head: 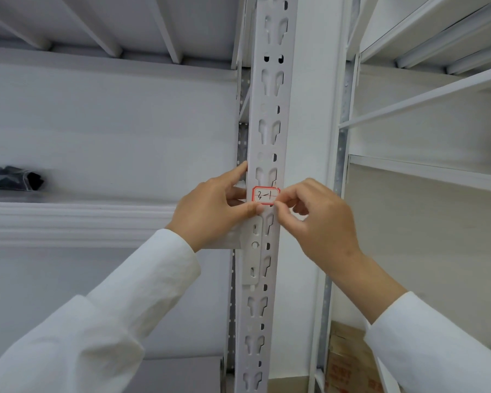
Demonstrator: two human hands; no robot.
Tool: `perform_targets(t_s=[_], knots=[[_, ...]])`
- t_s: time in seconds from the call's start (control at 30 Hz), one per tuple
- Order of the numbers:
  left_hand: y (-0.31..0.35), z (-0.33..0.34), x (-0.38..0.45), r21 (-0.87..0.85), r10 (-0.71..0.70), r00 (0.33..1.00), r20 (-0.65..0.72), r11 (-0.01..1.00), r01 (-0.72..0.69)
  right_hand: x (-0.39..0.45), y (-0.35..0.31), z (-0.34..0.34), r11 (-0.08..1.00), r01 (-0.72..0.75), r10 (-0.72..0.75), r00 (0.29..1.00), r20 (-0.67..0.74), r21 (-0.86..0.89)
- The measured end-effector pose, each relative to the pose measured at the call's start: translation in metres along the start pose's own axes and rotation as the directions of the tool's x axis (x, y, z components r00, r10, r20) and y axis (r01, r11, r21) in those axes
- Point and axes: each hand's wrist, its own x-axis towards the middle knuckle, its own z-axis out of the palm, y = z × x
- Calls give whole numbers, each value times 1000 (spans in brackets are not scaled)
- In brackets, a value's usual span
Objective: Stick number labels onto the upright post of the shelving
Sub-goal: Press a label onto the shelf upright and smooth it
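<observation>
Here the label (266, 195) sits on the post (270, 114) between both hands' fingers (253, 210).

The tall slotted grey upright post (270, 114) looks like matt painted metal; the small red-bordered white label (264, 195) is smooth paper; the white sleeves (142, 285) are creased cloth.
</observation>
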Motion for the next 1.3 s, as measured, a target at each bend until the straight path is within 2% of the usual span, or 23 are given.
perform_targets(t_s=[0.1,0.27,0.33,0.5,0.57,0.7,0.8,0.9,1.13,1.3], knots=[[0,0,0,25,7,1000,-10,1000,-7,-2,4,2,998,67,-66,989,-130,-3],[0,0,0,30,20,1000,-9,999,-20,2,6,8,978,175,-193,967,-169,-115],[0,0,0,37,21,1000,-11,999,-21,4,7,7,984,154,-167,974,-154,-91],[0,1,1,45,18,1000,-11,999,-17,8,-1,7,999,-29,32,996,-85,42],[-1,0,1,47,13,1000,-15,999,-12,10,-3,7,997,-54,57,996,-75,46],[2,0,0,38,21,1000,-11,999,-20,-7,-2,11,1000,1,-1,1000,2,-10],[3,-1,-1,36,19,1000,-16,999,-19,-28,0,11,998,21,-23,999,41,62],[3,-1,-2,35,23,1000,-9,999,-23,-19,4,7,994,12,-10,1000,-22,107],[1,0,-1,60,16,1000,-13,998,-16,-6,11,6,979,188,-196,975,-107,-84],[1,0,-1,73,15,1000,-19,997,-13,-2,10,6,982,178,-184,976,-119,-65]])
